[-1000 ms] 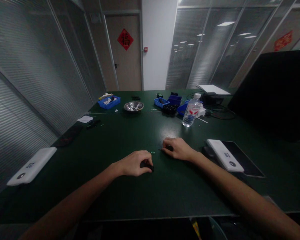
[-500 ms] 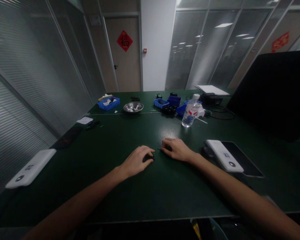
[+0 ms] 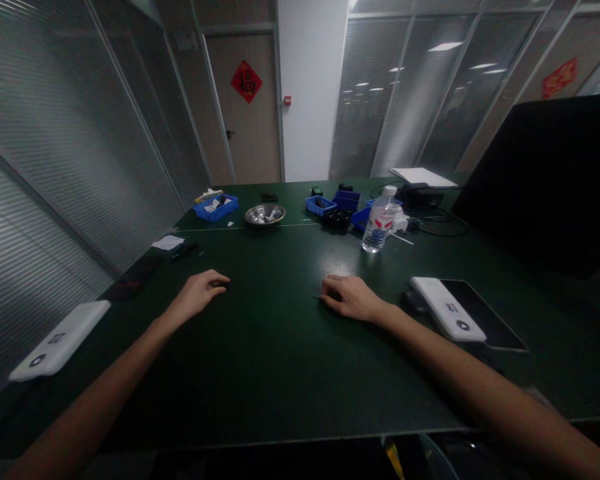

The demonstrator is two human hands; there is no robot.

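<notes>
- left hand (image 3: 200,293) over the green table (image 3: 270,373) — cannot tell whether it grips anything
- right hand (image 3: 349,297) — clamped on a thin dark tool (image 3: 317,297), tip pointing left

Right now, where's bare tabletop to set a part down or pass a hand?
Free: tabletop between left hand and right hand, bar a thin tip at the latter; down to the near edge, up to the steel bowl. Crowded: around the water bottle and blue bins.
</notes>
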